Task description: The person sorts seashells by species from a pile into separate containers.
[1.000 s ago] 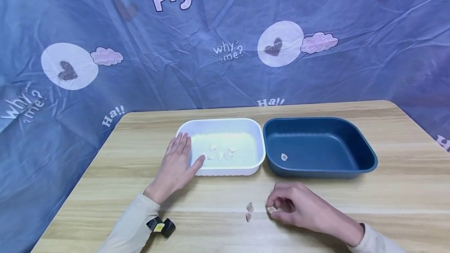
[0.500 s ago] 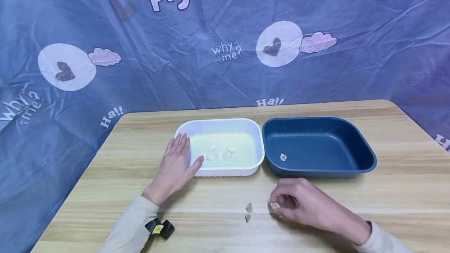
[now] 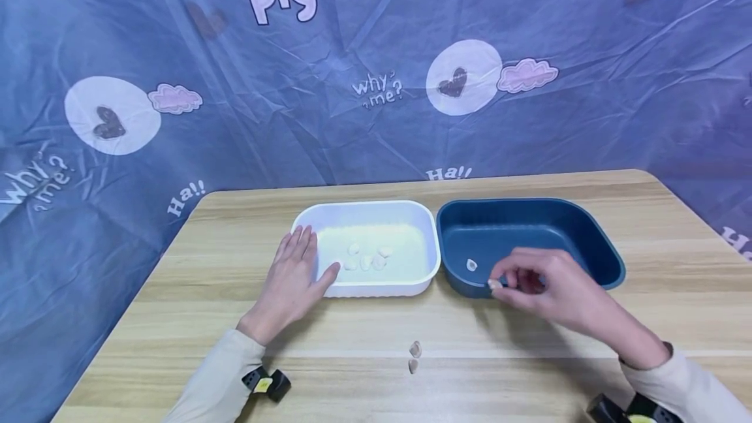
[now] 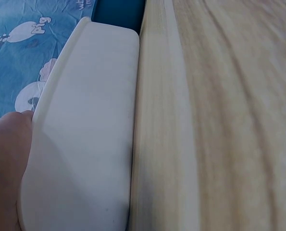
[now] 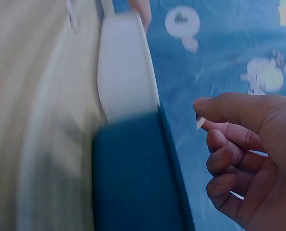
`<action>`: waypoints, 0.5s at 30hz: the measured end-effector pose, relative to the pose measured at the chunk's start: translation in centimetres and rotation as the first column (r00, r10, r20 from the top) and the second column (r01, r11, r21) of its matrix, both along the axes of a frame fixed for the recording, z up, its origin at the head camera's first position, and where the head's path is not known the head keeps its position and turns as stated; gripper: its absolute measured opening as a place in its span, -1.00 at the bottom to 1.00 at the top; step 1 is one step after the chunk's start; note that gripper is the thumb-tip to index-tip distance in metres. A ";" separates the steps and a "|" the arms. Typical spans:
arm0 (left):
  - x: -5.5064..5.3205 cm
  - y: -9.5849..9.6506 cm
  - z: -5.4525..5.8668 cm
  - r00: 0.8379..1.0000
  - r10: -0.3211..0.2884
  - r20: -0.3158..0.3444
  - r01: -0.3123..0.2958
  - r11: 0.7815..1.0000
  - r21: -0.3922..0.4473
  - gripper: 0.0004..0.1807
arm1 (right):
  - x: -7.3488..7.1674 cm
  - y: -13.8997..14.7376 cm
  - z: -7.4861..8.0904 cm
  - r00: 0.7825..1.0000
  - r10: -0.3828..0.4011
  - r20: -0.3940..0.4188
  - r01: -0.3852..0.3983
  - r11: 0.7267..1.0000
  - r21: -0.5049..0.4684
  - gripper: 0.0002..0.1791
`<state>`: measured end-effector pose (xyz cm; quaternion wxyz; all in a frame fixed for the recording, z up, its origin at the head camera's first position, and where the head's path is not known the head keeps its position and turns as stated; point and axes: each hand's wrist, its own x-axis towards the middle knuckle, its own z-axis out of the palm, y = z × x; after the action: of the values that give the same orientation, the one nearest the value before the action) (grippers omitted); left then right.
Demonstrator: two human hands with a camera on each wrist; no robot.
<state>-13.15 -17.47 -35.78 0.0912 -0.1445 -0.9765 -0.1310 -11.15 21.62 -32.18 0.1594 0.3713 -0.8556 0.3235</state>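
My right hand [image 3: 555,289] pinches a small pale seashell [image 3: 495,284] between thumb and finger, over the front rim of the dark blue tray [image 3: 482,240]. In the right wrist view the shell [image 5: 200,121] shows at the fingertips, the other fingers curled. One shell [image 3: 472,265] lies inside the blue tray, near its left front corner. With straight fingers, my left hand [image 3: 290,282] rests on the left end of the white tray [image 3: 376,290]. Several pale shells [image 3: 366,262] lie on that tray's floor. Two more shells [image 3: 415,348] sit close together on the table in front.
The two trays stand side by side, their ends touching or nearly so, on the wooden table [image 3: 352,377]. A blue printed cloth [image 3: 329,129] hangs behind the table. Black devices [image 3: 267,384] are strapped at both wrists.
My right hand has lifted the shell off the table and carried it up, forward and to the right, over the blue tray's front edge. The left hand has stayed on the white tray.
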 end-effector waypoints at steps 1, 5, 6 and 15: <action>0.0 0.0 0.0 1.000 -0.001 -0.001 0.001 1.000 -0.003 -0.13 | -0.4 0.4 0.1 0.999 -0.036 0.006 0.036 0.999 0.013 -0.65; 0.1 0.0 0.1 1.000 0.002 0.006 -0.002 1.000 -0.016 -0.13 | -1.9 1.6 -0.4 0.988 -0.145 0.047 0.141 0.987 0.075 -0.75; 0.1 0.0 0.1 1.000 0.001 0.006 -0.001 1.000 -0.015 -0.13 | -2.2 1.8 -0.7 0.985 -0.163 0.060 0.158 0.983 0.091 -0.77; 0.2 0.1 0.0 1.000 0.002 -0.007 -0.002 1.000 -0.019 -0.14 | -4.7 1.3 -1.9 0.940 -0.261 0.222 0.210 0.951 0.228 -0.90</action>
<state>-12.99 -17.39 -35.75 0.0935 -0.1447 -0.9776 -0.1212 -15.90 22.89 -34.04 0.0500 0.2366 -0.9354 0.2579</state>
